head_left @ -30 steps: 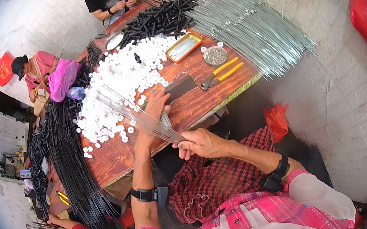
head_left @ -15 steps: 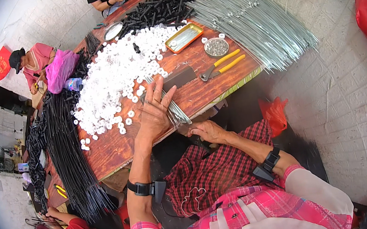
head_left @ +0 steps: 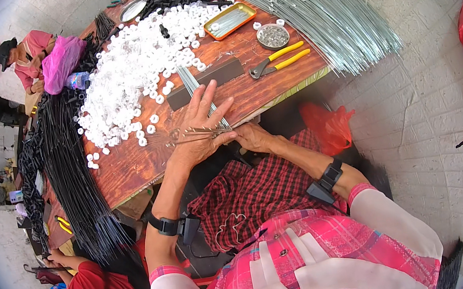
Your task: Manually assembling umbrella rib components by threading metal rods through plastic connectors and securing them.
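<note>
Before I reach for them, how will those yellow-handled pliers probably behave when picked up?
The yellow-handled pliers should feel stiff and perhaps head-heavy, since the head looks like dark metal. They seem unlikely to roll, as they lie flat on the table. The handles may swing together when gripped, because they sit spread apart.

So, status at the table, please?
Left hand: spread open at rods. Right hand: by their near ends, grip unclear. Rods cross dark bar; white rings close by.
</note>
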Tool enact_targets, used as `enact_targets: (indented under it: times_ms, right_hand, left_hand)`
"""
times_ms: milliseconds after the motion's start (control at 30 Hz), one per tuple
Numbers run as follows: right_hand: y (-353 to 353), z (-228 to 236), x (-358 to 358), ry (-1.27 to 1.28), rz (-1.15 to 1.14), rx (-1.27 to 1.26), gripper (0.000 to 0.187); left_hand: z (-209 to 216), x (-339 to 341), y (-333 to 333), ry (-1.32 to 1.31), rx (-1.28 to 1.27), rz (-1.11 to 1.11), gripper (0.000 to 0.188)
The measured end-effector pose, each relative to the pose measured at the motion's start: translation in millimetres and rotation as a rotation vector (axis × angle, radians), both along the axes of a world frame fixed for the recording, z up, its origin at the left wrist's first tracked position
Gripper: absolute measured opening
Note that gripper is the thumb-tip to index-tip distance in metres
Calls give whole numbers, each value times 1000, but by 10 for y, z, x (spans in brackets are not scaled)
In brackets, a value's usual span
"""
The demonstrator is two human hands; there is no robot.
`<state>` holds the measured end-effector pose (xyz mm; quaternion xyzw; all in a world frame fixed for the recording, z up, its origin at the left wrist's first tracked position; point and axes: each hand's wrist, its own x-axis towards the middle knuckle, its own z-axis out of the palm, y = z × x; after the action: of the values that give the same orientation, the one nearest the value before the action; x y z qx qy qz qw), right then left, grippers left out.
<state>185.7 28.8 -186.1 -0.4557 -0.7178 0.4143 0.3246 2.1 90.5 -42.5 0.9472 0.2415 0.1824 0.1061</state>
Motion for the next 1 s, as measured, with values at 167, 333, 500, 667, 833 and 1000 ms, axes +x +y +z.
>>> enact_targets:
  times_ms: [167, 333, 500, 667, 833, 1000]
  right_hand:
    - [92, -73, 21, -117, -59, 315, 38]
    - [171, -60, 25, -155, -24, 333, 44]
    - [125, 47, 97, -231, -82, 342, 43]
    - [11, 296, 240, -376, 3, 91, 45]
    - [-73, 998, 539, -419, 122, 108, 41]
    - [-20, 1665, 541, -213, 62, 235, 37]
  left_hand:
    - [-35, 18, -38, 55, -6, 1, 72]
    - [-18, 29, -27, 67, 57, -15, 71]
    - [-47, -9, -28, 51, 63, 27, 71]
    - [-82, -50, -44, -22, 25, 55, 68]
    - [-140, -92, -29, -23, 21, 23, 72]
    - [-113, -74, -38, -24, 18, 34, 69]
